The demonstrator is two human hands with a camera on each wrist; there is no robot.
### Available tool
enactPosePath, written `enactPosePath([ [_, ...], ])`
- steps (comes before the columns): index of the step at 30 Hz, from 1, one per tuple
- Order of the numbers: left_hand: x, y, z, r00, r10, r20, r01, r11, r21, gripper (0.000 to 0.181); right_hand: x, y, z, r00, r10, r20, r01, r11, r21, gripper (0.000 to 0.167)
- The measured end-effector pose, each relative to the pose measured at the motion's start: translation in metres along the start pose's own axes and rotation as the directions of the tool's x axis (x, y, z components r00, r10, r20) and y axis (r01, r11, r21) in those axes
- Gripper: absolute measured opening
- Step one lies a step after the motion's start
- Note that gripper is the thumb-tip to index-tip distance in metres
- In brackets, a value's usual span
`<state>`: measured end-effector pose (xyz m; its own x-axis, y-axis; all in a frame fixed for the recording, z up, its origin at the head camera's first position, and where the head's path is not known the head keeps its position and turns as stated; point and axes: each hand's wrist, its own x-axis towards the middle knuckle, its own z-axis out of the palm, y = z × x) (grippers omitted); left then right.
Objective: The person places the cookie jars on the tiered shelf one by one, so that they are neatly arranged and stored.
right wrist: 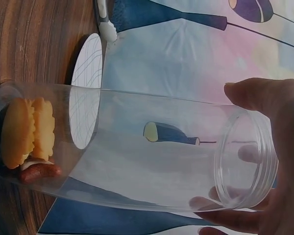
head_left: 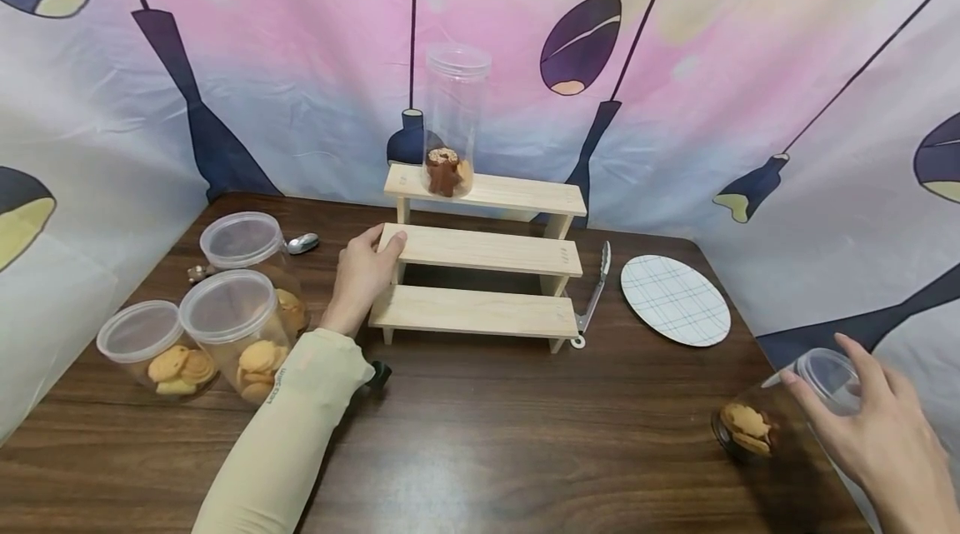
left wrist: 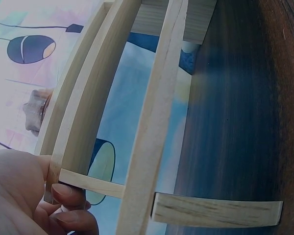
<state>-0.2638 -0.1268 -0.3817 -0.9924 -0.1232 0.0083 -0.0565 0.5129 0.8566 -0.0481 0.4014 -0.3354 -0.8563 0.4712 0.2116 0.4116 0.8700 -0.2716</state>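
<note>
My left hand grips the left end of the middle step of a three-tier wooden display stand, thumb on top. In the left wrist view, the fingers curl beneath the board. My right hand is spread around the top of a tall clear plastic jar at the table's right. Cookies and a reddish-brown piece lie at its bottom. In the right wrist view the thumb stands slightly apart from the jar, while other fingers are partly behind it.
Another tall jar stands on the stand's top tier. Three lidded cookie jars cluster at left near a spoon. Right of the stand lie tongs and a checked white plate. A printed cloth hangs behind.
</note>
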Motion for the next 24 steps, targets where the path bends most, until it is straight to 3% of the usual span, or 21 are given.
enactPosePath([
  [7,-0.0009,-0.0002,-0.0005,1.000,0.010,0.001,-0.010,1.000,-0.013,0.071,-0.0044,-0.0008,0.0005,1.000,-0.015,-0.024,0.016,0.999,0.033,0.082],
  [24,0.0010,-0.0008,0.0011,1.000,0.007,-0.013,-0.007,1.000,0.004,0.071,-0.0066,-0.0020,0.0052,0.999,0.000,-0.051,0.001,0.999,0.032,0.080],
])
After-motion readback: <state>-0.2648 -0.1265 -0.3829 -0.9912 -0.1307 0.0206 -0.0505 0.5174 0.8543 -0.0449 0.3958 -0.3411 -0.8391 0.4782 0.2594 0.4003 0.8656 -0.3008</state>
